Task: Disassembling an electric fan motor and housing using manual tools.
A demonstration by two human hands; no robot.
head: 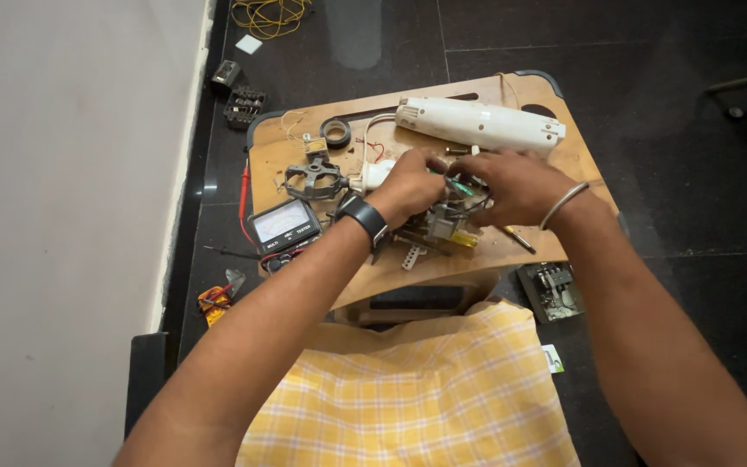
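Observation:
My left hand (408,186), with a black watch on the wrist, and my right hand (516,183), with a metal bangle, both grip a small electric motor assembly (450,223) with wires, held over a wooden board (274,156). The fingers of both hands close around its top, so most of that part is hidden. A white plastic appliance housing (477,123) lies just behind the hands. A white cord end (372,175) shows beside my left hand.
On the board sit a grey metal bracket (313,180), a roll of black tape (335,132) and an analog multimeter (284,227) with a red lead. A small metal part (552,291) and bit holders (244,105) lie on the dark floor. A white wall is at left.

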